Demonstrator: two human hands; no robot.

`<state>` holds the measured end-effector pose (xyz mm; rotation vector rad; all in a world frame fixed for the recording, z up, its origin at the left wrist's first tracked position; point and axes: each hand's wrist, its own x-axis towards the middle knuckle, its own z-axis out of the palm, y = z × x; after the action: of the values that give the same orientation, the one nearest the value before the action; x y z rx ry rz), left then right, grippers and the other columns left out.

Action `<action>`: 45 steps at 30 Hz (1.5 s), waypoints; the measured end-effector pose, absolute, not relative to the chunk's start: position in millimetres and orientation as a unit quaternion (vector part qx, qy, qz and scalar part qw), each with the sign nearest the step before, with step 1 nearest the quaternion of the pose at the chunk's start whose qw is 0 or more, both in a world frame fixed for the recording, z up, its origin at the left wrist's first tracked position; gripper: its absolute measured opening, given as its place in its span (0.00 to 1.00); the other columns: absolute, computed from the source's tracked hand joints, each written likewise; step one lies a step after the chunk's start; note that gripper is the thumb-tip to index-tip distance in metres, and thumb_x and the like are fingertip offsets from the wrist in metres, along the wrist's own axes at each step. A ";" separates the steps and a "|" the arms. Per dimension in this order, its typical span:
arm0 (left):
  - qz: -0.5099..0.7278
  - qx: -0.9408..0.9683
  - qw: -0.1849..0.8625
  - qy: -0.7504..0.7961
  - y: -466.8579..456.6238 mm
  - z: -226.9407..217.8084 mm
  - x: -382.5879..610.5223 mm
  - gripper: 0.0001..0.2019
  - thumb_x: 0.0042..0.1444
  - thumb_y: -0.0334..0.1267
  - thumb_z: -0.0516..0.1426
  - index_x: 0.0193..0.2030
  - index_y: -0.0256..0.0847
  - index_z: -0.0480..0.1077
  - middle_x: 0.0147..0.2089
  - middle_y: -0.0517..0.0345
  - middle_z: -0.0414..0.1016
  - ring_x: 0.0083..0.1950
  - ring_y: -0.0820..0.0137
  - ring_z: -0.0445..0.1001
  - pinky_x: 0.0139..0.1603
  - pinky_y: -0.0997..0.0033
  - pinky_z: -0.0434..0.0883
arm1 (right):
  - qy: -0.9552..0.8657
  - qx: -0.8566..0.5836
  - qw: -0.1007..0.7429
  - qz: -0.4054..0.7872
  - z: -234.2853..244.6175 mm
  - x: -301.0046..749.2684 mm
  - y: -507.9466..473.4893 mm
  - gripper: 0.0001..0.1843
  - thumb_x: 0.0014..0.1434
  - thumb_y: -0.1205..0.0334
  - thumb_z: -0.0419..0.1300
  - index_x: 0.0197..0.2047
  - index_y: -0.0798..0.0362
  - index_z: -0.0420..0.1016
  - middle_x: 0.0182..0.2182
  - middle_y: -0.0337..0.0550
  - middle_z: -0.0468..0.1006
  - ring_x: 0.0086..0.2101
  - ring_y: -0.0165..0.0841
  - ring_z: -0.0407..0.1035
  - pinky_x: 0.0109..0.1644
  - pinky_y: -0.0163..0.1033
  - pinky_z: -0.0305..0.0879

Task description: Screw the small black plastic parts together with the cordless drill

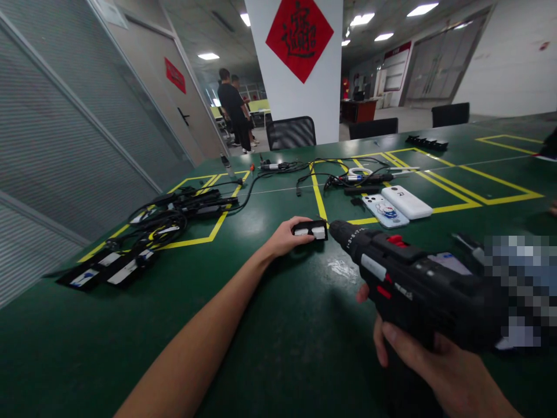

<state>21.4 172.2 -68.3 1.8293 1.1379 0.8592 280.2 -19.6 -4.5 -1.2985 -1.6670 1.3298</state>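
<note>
A: Left hand (289, 237): state of grip?
B: Closed. It is pinching a small black holder (322, 235) with white inserts, thumb lying along the near side. The holder is sitting at or just above the green table (270, 337), near a corner of yellow tape (319, 197); I cannot tell whether it is touching the surface.
A: Right hand (448, 366)?
B: Also closed. It is gripping the handle of a black drill (404, 278). The chuck is pointing left, toward the holder's right end. Contact at the tip: cannot tell.
A: Surroundings?
B: A phone (385, 210) and a white case (407, 202) are lying side by side beyond the drill. A heap of black cables (185, 212) is occupying the left side, well apart from the hands. Two people (232, 107) are standing in the background, beyond a mesh chair (291, 133).
</note>
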 end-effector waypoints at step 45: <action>0.328 0.721 0.410 0.451 176.6 -65.7 18.6 0.26 0.46 0.40 0.62 0.53 0.39 0.64 0.40 0.56 0.72 0.36 0.71 0.69 0.36 0.72 0.66 | -0.555 -0.595 0.306 0.494 11.5 264.3 -15.7 0.15 0.49 0.55 0.57 0.40 0.50 0.73 0.20 0.36 0.71 0.22 0.31 0.66 0.26 0.35 0.64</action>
<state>18.6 176.6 -65.7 1.8160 1.1355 0.8268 264.3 -15.7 11.5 -1.5747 -1.4703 1.3076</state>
